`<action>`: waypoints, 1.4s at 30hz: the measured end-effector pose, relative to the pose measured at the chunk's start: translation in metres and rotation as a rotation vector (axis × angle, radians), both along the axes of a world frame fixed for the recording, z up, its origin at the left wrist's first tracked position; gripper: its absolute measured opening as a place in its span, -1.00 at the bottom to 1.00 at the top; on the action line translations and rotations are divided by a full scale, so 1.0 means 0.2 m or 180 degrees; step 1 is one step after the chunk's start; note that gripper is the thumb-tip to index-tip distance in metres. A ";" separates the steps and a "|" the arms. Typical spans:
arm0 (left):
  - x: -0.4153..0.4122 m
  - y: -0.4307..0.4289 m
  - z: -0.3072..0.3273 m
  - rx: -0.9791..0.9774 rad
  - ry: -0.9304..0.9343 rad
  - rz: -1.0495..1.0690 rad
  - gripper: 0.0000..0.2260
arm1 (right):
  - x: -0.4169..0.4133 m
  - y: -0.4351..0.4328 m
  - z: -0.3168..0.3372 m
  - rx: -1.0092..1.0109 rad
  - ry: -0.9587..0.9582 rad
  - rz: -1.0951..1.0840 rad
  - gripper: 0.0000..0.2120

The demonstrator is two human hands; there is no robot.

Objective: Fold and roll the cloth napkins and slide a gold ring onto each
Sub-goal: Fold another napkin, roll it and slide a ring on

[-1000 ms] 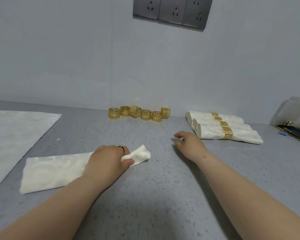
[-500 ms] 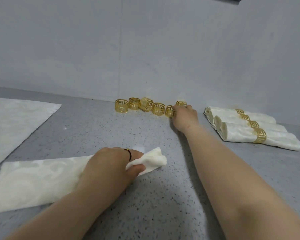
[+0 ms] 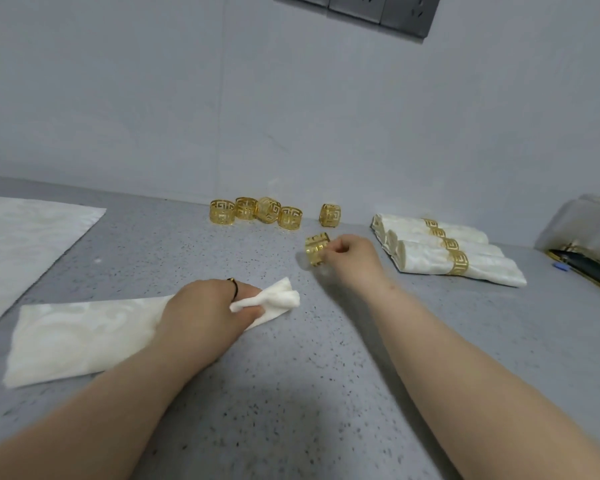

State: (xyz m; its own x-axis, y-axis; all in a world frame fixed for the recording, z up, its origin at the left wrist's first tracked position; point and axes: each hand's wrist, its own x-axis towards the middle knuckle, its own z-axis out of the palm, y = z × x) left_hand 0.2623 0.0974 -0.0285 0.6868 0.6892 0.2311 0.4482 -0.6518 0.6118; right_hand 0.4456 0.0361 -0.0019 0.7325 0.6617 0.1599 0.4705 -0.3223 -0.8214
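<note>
The left hand (image 3: pixel 208 308) grips the napkin (image 3: pixel 84 332) at its bunched end. The right hand (image 3: pixel 352 258) pinches 1 ring (image 3: pixel 315 249) — 5 rings (image 3: pixel 257 211) stand by the wall — beside the finished rolls (image 3: pixel 444 252).

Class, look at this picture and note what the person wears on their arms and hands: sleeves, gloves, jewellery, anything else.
The left forearm and the right forearm are bare as far as the picture shows: no sleeves, watch or bracelet. Neither hand is gloved. The left hand wears a thin dark finger ring. The right hand shows no jewellery.
</note>
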 end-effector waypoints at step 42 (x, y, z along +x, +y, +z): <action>-0.06 -0.12 -0.01 -0.0133 -0.0604 -0.0731 -0.71 | -0.34 -0.38 -0.11 0.1027 0.2008 0.1318 -0.83</action>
